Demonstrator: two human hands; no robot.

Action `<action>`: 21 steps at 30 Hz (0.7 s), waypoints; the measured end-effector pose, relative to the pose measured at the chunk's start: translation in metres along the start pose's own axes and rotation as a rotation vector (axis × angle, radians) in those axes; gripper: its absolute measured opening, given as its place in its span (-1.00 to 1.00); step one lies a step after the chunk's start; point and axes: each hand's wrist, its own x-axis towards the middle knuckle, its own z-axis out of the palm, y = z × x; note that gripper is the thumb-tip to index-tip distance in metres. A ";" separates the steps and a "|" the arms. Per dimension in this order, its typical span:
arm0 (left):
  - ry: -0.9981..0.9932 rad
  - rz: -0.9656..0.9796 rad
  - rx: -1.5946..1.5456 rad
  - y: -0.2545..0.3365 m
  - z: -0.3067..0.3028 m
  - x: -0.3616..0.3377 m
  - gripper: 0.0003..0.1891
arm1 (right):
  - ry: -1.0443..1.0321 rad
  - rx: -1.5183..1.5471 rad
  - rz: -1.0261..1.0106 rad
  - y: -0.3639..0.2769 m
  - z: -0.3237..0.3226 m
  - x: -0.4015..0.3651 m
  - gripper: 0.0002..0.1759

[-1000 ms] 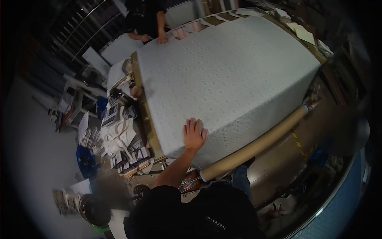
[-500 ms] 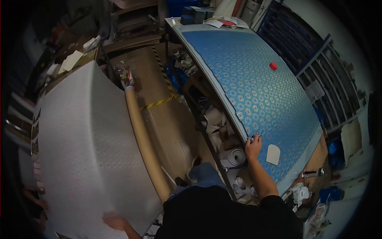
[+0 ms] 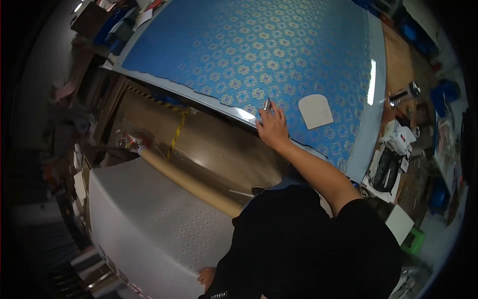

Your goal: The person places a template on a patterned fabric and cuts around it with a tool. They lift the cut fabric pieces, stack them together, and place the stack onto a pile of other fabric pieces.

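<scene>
Gripping: right hand (image 3: pixel 273 128) pinches a small silver tool (image 3: pixel 267 105) at the near edge of the blue patterned fabric (image 3: pixel 259 45), its palm seemingly braced there for steadiness.
Template: pale arched cutout (image 3: pixel 315 110) lies flat on that fabric, just beside the hand.
Left hand (image 3: pixel 206 276): well apart from the fabric, at the white sheet (image 3: pixel 149 224); its grip cannot be told.

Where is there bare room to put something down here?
The blue patterned cloth is bare beyond the right hand, its small metal tool and the pale cutout. The white fabric beside the cardboard tube is free too. The bench at right is crowded.
</scene>
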 end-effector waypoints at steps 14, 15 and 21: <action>-0.238 1.555 -0.728 0.569 -0.118 -0.250 -0.52 | -0.112 0.703 -0.061 0.077 -0.096 -0.053 -0.60; -0.257 1.682 -0.733 0.596 -0.135 -0.273 -0.52 | -0.057 0.684 -0.093 0.088 -0.099 -0.068 -0.61; -0.477 2.212 -0.655 0.706 -0.144 -0.384 -0.47 | 0.157 0.412 0.249 0.109 -0.133 -0.133 -0.64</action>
